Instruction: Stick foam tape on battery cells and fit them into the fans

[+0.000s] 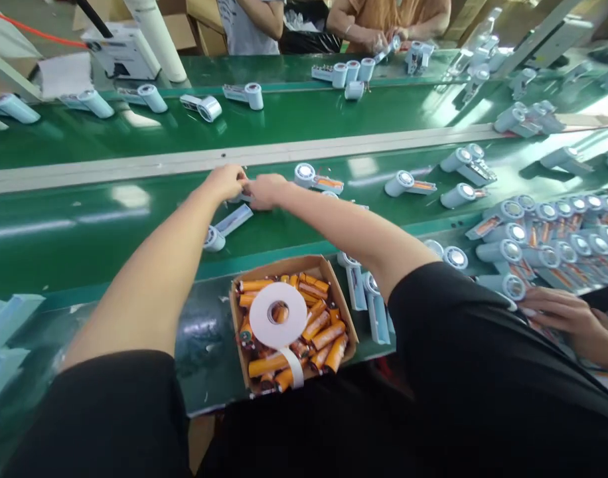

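Over the green belt, my left hand (pixel 227 182) and my right hand (pixel 267 191) meet with closed fingers. Between them shows a bit of a pale blue handheld fan housing (pixel 238 198), mostly hidden by the fingers. Just below lies another fan housing (pixel 215 239), its handle pointing up and right. To the right of my right hand, a fan housing (pixel 304 175) has an orange battery in its open handle. Nearest my body, a cardboard box (pixel 352 325) holds many orange cylindrical batteries (pixel 328 334). A roll of white tape (pixel 264 315) lies on top of them, a strip hanging loose.
Fan housings (pixel 553 252) crowd the right side, where another person's hand (pixel 557 312) is at work. A pale divider (pixel 334 146) runs along the belt. Across it are more housings (pixel 254 96) and two people. Pale blue parts (pixel 8 325) are stacked at left.
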Available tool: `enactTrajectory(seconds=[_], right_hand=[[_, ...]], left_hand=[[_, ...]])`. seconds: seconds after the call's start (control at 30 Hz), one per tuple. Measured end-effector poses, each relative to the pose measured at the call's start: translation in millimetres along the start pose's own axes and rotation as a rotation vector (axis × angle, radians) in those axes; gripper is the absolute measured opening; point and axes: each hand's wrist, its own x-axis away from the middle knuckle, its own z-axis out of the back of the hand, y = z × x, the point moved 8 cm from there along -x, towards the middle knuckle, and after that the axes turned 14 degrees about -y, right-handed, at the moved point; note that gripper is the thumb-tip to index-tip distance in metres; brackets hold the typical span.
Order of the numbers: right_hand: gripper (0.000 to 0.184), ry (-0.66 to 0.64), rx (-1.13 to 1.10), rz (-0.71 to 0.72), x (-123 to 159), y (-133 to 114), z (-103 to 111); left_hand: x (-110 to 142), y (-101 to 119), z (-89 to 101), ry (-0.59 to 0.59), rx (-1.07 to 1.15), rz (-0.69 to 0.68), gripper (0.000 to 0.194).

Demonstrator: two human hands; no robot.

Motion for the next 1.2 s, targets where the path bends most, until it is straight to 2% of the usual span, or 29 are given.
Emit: enactTrajectory(seconds=[0.07, 0.13, 0.17, 0.2, 0.23, 0.27, 0.3, 0.33, 0.37, 0.43, 0.5, 0.57, 0.6, 0.7, 0.77, 0.83, 0.87, 0.9, 1.0, 1.03, 1.13, 1.2], right_hand=[[0.034, 0.043, -0.013, -0.016, 20.8, 3.8, 10.7], [0.048, 0.198, -0.100, 0.013, 72.7, 6.5, 16.2], [0.046, 0.297, -0.173, 0.046, 109.5, 6.0, 13.3], [0.038, 0.364, -0.250, 0.100, 149.6, 2.3, 3.3], [0.034, 0.370, -0.333, 0.151, 188.5, -3.6, -14.9], [0.035, 0.343, -0.420, 0.191, 224.5, -11.4, -38.3], [0.035, 0.310, -0.502, 0.236, 256.5, -21.9, -63.2], [0.033, 0.291, -0.574, 0.281, 283.5, -34.0, -86.5], [0.033, 0.308, -0.638, 0.302, 305.0, -44.9, -105.4], [0.032, 0.354, -0.742, 0.279, 328.3, -63.9, -131.4], [0.034, 0.356, -0.831, 0.208, 330.4, -81.3, -143.1], [0.041, 0.275, -0.922, 0.185, 322.5, -102.1, -145.9], [0.039, 0.215, -0.964, 0.217, 318.6, -114.6, -145.2], [0.034, 0.042, -1.000, 0.468, 318.9, -154.9, -138.9], [0.033, -0.095, -0.882, 0.694, 328.4, -179.4, -138.3], [0.025, -0.237, -0.701, 0.813, 333.2, -190.0, -143.7], [0.021, -0.253, -0.622, 0.794, 328.6, -186.1, -144.1], [0.021, -0.211, -0.552, 0.720, 318.3, -175.8, -140.6], [0.038, 0.089, -0.310, 0.379, 274.8, -127.7, -114.4], [0.043, 0.146, -0.217, 0.294, 260.7, -114.5, -107.9], [0.041, 0.109, -0.082, 0.232, 226.0, -93.6, -105.9], [0.033, 0.131, -0.169, 0.256, 220.5, -87.5, -103.7]], left_hand=[[23.3, 13.4, 9.0, 0.090, 0.006, -0.012, 0.048], [70.1, 32.4, 13.3, 0.235, 0.016, -0.122, 0.068], [101.5, 43.8, 8.8, 0.285, 0.022, -0.227, 0.073], [135.2, 56.1, -4.0, 0.265, 0.026, -0.362, 0.072], [169.7, 68.2, -25.3, 0.173, 0.027, -0.510, 0.067], [203.7, 78.4, -53.3, 0.031, -0.006, -0.640, 0.060], [235.0, 83.7, -81.5, -0.079, -0.079, -0.713, 0.052], [259.7, 83.4, -101.8, -0.092, -0.139, -0.711, 0.049], [279.3, 82.4, -115.6, -0.054, -0.173, -0.701, 0.045], [305.0, 81.4, -127.7, 0.078, -0.208, -0.667, 0.041], [321.8, 82.4, -122.7, 0.226, -0.181, -0.650, 0.037], [337.5, 81.0, -109.7, 0.366, -0.137, -0.623, 0.037], [346.5, 78.3, -102.9, 0.436, -0.119, -0.604, 0.038], [374.1, 59.8, -92.1, 0.596, -0.100, -0.505, 0.039], [389.4, 42.4, -93.9, 0.661, -0.100, -0.443, 0.038], [400.0, 26.7, -101.0, 0.695, -0.089, -0.403, 0.037], [403.7, 21.0, -105.3, 0.708, -0.078, -0.391, 0.035], [406.3, 17.1, -109.8, 0.716, -0.065, -0.380, 0.034], [409.5, 19.3, -122.1, 0.718, -0.063, -0.378, 0.033], [409.6, 23.4, -124.9, 0.713, -0.070, -0.387, 0.033], [410.4, 36.6, -128.1, 0.700, -0.089, -0.424, 0.037], [412.2, 43.2, -127.4, 0.694, -0.103, -0.457, 0.042]])
